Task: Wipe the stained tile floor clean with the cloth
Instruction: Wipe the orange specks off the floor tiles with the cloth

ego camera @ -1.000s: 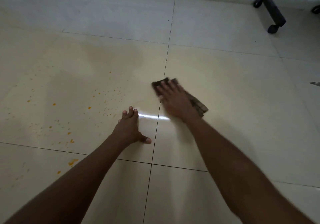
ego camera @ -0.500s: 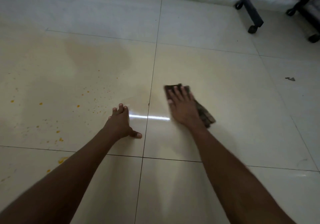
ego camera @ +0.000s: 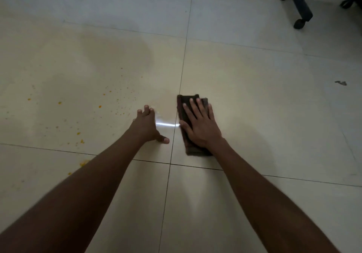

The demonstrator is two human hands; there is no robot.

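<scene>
The cloth (ego camera: 193, 127), dark brown and folded into a long rectangle, lies flat on the tile floor (ego camera: 254, 100), just right of the grout line that runs toward the far wall. Its left edge sits almost parallel to that line, and its near short edge stops a little short of the cross joint in front of the person. The right hand (ego camera: 199, 127) presses down on it with the palm and straight, spread fingers; the grip here is wide and flat, nothing curled round the fabric. The fingertips reach near the far short edge, where a strip of cloth shows beyond them, and the thumb lies along the left edge.

The left hand (ego camera: 147, 126) rests on the floor on the other side of the grout line, fingers bent a little at the knuckles and propped on their tips, thumb stretched toward the cloth; its grip holds nothing. A bright streak of reflected light runs between the 2 hands.

Left of the left hand, orange spots (ego camera: 78, 133) are scattered over the tile, with denser flecks nearer the hand and a larger smear by the left forearm. A faint brownish film (ego camera: 109, 51) spreads over the far part of that tile.

To the right of the cloth the tiles lie open as far as a small grey scrap (ego camera: 340, 83). At the far right corner stand black chair legs on casters (ego camera: 299, 4), well apart from the hands.
</scene>
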